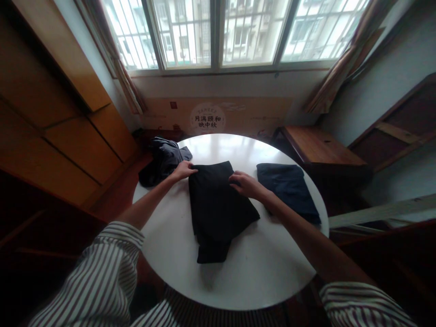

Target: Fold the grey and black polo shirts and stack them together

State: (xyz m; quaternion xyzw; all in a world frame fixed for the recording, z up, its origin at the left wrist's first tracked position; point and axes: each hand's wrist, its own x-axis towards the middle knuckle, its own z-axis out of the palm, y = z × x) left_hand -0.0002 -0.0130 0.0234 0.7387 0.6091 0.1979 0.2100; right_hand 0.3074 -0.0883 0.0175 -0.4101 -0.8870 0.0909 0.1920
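Note:
A pair of black trousers [218,204], as far as the shape tells, lies folded on the white round table [163,236]. One narrow end juts out toward me, and the lower right corner flares outward. My left hand [184,170] pinches the far left corner of the cloth between thumb and fingers. On the far right edge, the curled fingers of my right hand [245,183] grip the fabric; their tips are partly hidden. To the right, partly behind my right forearm, rests a folded dark navy garment [284,181]. A crumpled dark garment [163,159] sits at the far left.
Beyond the table stands a wooden desk [320,143] on the right, under a barred window [248,32]. Wooden cabinets [78,150] line the left wall. A beige printed banner [245,113] runs below the window. A pale bar [384,211] crosses at the right.

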